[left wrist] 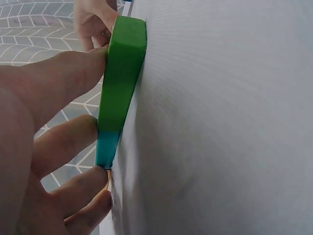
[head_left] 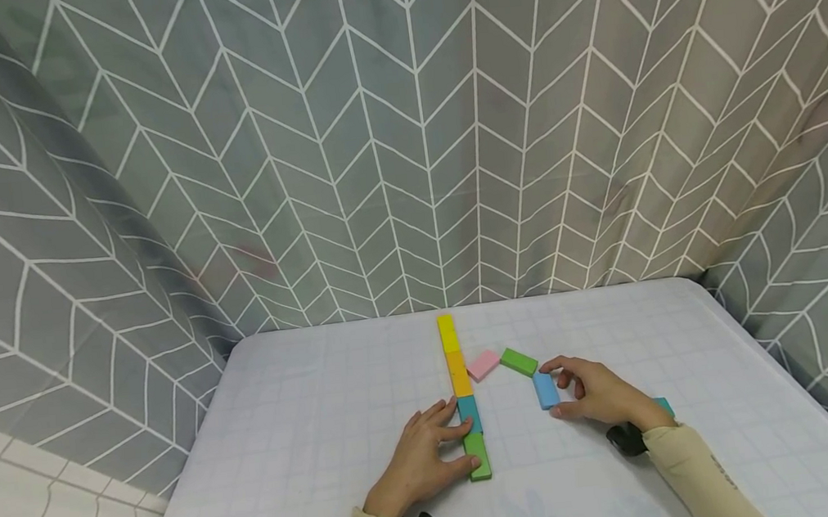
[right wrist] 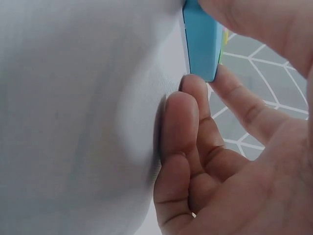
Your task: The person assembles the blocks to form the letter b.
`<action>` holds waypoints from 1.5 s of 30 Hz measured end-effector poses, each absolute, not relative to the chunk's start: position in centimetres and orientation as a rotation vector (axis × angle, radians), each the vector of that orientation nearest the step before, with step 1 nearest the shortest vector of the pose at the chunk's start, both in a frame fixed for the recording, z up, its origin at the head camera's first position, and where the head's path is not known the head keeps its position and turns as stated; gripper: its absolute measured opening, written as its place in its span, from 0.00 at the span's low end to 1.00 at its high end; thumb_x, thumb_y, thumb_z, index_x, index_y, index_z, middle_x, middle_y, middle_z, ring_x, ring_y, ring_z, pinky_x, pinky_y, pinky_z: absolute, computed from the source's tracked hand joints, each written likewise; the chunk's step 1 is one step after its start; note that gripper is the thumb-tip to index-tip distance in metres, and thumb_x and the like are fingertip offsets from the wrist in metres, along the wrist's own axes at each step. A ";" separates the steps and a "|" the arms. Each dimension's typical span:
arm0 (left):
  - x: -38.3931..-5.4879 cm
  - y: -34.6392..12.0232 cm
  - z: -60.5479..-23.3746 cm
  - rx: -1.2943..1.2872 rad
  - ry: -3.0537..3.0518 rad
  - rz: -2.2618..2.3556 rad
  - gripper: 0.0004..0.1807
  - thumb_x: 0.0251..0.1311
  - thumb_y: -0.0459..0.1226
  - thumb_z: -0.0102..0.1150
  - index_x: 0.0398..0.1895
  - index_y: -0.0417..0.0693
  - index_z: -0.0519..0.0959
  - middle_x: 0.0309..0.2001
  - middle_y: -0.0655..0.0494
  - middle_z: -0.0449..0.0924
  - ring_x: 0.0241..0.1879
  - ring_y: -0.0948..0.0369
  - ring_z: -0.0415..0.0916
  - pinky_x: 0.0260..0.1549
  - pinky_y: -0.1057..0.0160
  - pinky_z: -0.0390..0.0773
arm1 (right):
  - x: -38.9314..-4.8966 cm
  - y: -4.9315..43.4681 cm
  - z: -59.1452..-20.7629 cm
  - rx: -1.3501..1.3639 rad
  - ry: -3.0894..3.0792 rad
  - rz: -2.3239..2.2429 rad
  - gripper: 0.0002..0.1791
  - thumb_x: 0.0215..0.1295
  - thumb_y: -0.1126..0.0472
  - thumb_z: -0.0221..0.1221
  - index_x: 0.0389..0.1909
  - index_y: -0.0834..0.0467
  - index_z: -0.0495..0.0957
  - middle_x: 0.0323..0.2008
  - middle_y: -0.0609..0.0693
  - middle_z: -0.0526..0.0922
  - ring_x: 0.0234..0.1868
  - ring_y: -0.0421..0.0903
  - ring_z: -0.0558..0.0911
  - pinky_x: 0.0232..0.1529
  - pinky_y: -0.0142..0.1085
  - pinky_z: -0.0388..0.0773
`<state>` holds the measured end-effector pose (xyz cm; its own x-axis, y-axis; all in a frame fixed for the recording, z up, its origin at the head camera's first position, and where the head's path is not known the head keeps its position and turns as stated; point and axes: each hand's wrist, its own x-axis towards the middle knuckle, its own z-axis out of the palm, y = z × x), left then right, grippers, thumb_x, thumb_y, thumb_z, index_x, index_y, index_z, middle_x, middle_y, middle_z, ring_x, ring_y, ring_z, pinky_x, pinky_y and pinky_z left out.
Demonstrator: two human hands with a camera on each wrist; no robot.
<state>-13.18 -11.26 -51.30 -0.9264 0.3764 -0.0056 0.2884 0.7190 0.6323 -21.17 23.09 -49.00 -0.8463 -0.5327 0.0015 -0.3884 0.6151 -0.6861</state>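
Note:
A straight column of blocks runs away from the person: yellow block [head_left: 448,333], orange block [head_left: 459,374], teal block [head_left: 469,414], green block [head_left: 478,456] nearest. My left hand [head_left: 420,459] rests along its left side, thumb on the green block and fingertips on the teal one; the left wrist view shows these fingers fairly straight. With thumb and index finger at opposite ends, my right hand [head_left: 595,390] pinches a light blue block [head_left: 546,391]; its other fingers are curled against the tabletop. A pink block [head_left: 483,365] and a second green block [head_left: 519,362] curve from the column toward the light blue block.
Another teal block [head_left: 664,406] shows partly behind the right wrist. The white table [head_left: 309,407] has rounded far corners, and a grey patterned curtain [head_left: 389,146] hangs behind and along both sides.

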 end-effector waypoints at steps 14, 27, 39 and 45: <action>-13.0 -10.9 -51.8 0.548 2.770 1.028 0.33 0.60 0.55 0.75 0.68 0.58 0.82 0.80 0.54 0.67 0.81 0.48 0.62 0.78 0.31 0.57 | -20.9 23.7 -48.8 -0.729 2.610 -1.043 0.39 0.60 0.50 0.78 0.68 0.59 0.73 0.43 0.51 0.80 0.33 0.39 0.74 0.34 0.29 0.72; -13.1 -10.7 -51.8 0.572 2.766 1.047 0.33 0.61 0.55 0.75 0.68 0.57 0.82 0.80 0.51 0.67 0.81 0.47 0.62 0.78 0.30 0.57 | -20.4 30.3 -45.5 -0.389 2.875 -0.864 0.35 0.69 0.44 0.70 0.66 0.65 0.76 0.57 0.69 0.80 0.53 0.63 0.82 0.48 0.58 0.84; -13.3 -11.4 -51.5 0.612 2.796 1.014 0.33 0.61 0.54 0.75 0.68 0.56 0.82 0.79 0.49 0.68 0.80 0.46 0.62 0.77 0.29 0.58 | -16.9 35.8 -47.9 -0.317 2.824 -0.774 0.28 0.70 0.47 0.70 0.60 0.64 0.81 0.54 0.61 0.86 0.50 0.53 0.83 0.48 0.49 0.83; -13.3 -11.5 -51.4 0.588 2.775 1.032 0.33 0.61 0.54 0.75 0.68 0.56 0.82 0.79 0.49 0.68 0.81 0.46 0.61 0.77 0.29 0.56 | -15.9 34.6 -48.5 -0.336 2.837 -0.857 0.19 0.72 0.51 0.68 0.56 0.57 0.83 0.42 0.47 0.84 0.38 0.34 0.77 0.37 0.31 0.77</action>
